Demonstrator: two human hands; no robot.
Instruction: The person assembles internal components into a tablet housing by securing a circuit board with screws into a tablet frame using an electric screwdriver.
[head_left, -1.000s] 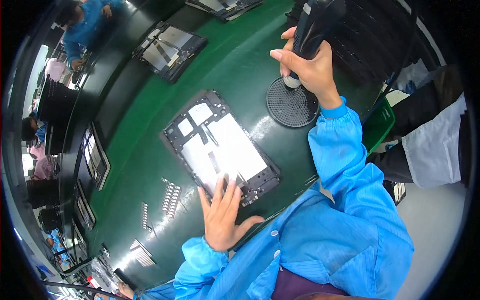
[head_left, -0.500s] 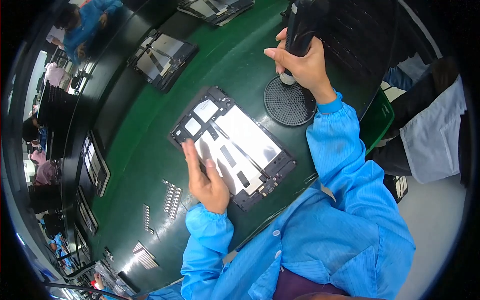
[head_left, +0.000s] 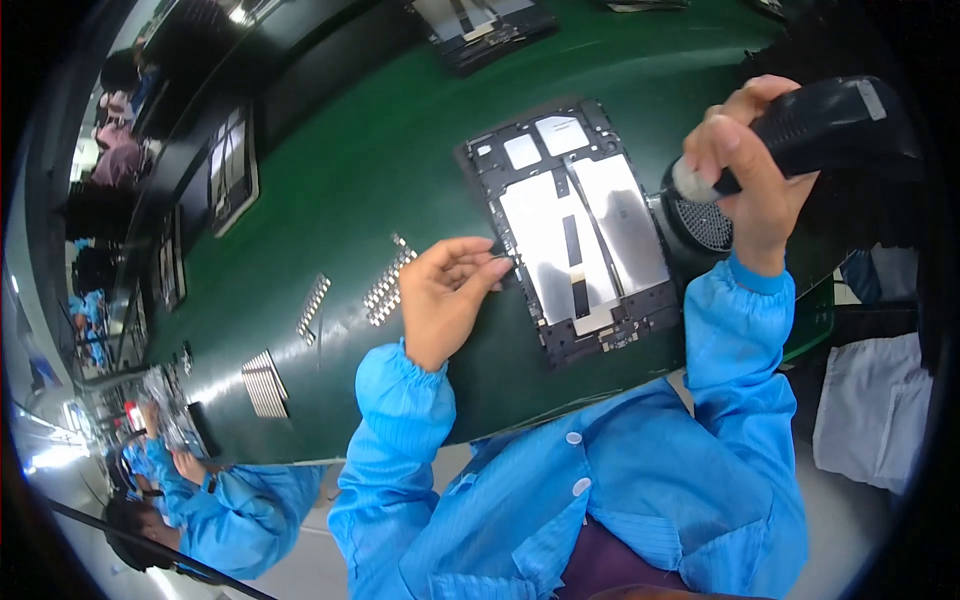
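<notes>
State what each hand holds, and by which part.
Right hand grips the black electric screwdriver round its lower body. Left hand holds nothing; its fingertips touch the tablet frame's left edge.

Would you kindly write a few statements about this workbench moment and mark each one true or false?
1. The left hand touches the left edge of the open tablet frame. True.
2. The right hand is empty. False: it grips a black power screwdriver.
3. The frame lies on a green mat. True.
4. The round black mesh dish sits left of the frame. False: it sits to its right.
5. Small strips of parts lie left of the left hand. True.
</notes>
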